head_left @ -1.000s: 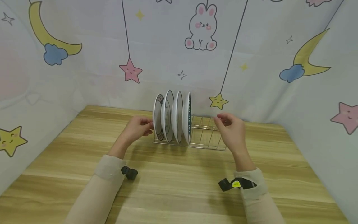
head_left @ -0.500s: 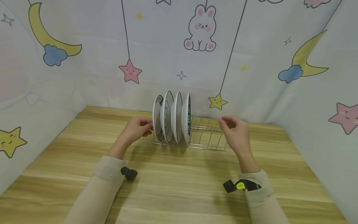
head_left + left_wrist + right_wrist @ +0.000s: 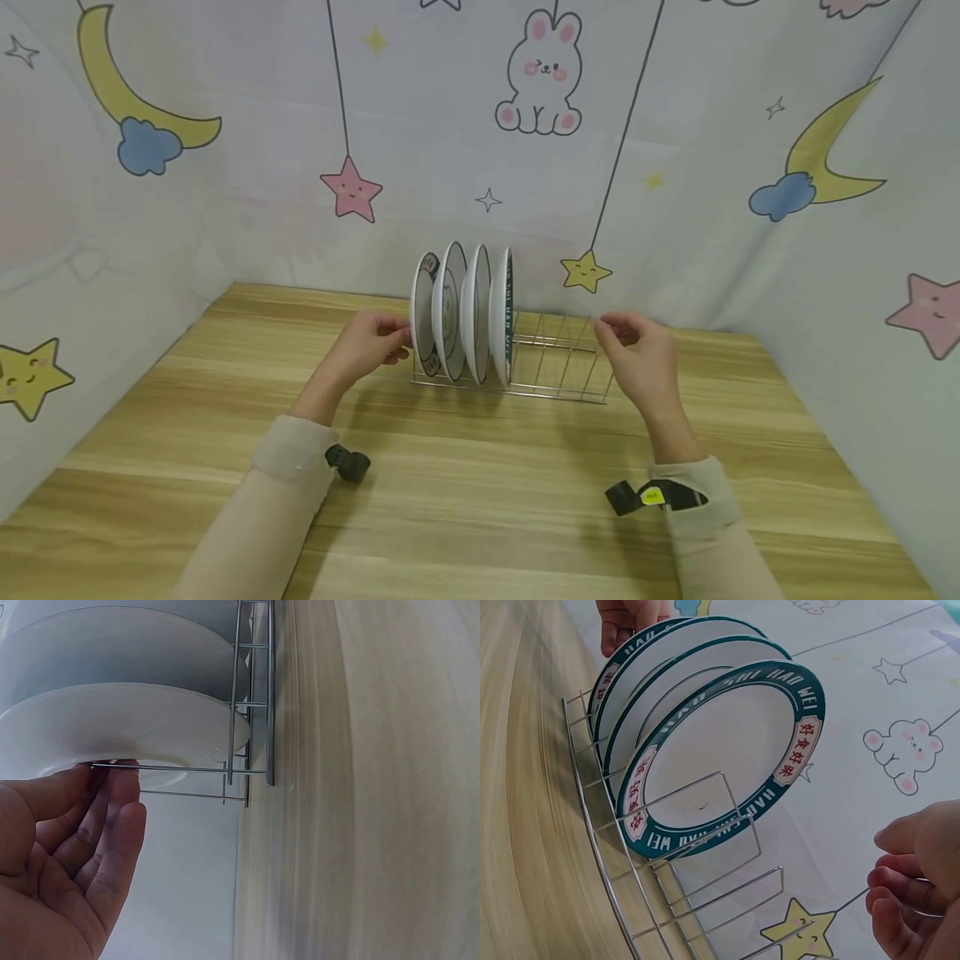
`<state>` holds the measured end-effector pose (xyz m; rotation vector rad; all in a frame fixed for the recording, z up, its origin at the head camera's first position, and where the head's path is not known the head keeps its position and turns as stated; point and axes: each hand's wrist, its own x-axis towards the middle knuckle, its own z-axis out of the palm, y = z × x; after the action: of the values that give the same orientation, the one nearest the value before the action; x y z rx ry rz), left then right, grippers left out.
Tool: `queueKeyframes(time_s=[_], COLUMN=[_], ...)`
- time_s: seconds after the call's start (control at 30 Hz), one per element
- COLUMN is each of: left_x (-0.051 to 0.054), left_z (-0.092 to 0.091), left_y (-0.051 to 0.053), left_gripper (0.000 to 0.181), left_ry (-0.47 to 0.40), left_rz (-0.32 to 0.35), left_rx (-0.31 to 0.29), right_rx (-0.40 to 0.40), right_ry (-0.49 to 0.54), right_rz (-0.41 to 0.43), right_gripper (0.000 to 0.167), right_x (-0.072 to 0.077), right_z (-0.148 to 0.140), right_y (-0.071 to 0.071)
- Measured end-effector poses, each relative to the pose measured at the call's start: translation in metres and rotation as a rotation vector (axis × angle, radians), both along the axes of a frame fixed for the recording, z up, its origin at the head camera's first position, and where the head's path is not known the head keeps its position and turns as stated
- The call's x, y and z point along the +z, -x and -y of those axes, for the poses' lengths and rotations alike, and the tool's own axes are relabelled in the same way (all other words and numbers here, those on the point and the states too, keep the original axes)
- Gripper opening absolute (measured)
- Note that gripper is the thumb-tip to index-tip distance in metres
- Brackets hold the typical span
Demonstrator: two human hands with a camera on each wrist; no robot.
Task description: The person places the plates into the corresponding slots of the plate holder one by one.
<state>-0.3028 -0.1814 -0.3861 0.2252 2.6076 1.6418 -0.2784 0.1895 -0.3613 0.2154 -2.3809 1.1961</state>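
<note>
Several plates [image 3: 501,317] stand on edge, side by side, in the left half of a metal wire dish rack [image 3: 558,396]. In the right wrist view, the nearest plate [image 3: 716,754] shows a white middle and a dark green rim with lettering. At the rack's left end, my left hand [image 3: 367,343] pinches the end wire between thumb and fingers, close against the outermost plate [image 3: 127,724]. My right hand [image 3: 643,358] hovers by the rack's right end, fingers loosely bent. In the right wrist view, this hand [image 3: 919,877] holds nothing and appears apart from the wires.
The rack stands on a wood-grain table [image 3: 480,500], near its back edge. Behind it hangs a pale cloth backdrop [image 3: 435,100] printed with stars, moons and a rabbit. Similar cloth walls rise on the left and right sides.
My right hand has moved a little to the right, towards the rack's right end. The left hand, the plates and the rack keep their places.
</note>
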Motion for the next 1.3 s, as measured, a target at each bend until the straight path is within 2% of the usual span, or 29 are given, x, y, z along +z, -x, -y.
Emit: queueKeyframes(time_s=[0.27,0.8,1.3], left_x=[-0.001,0.0,-0.001], left_z=[-0.001,0.0,-0.001], left_y=[0.001,0.0,0.0], left_gripper=[0.028,0.026,0.027], left_ry=[0.001,0.004,0.007], left_rz=[-0.002,-0.015,-0.007], left_rx=[0.001,-0.002,0.001], right_rx=[-0.004,0.018,0.0], right_ry=[-0.049,-0.067,-0.077], right_rz=[0.027,0.075,0.103], right_gripper=[0.024,0.02,0.027], right_x=[-0.005,-0.014,-0.017], right_z=[-0.003,0.001,-0.003], right_y=[0.004,0.011,0.012])
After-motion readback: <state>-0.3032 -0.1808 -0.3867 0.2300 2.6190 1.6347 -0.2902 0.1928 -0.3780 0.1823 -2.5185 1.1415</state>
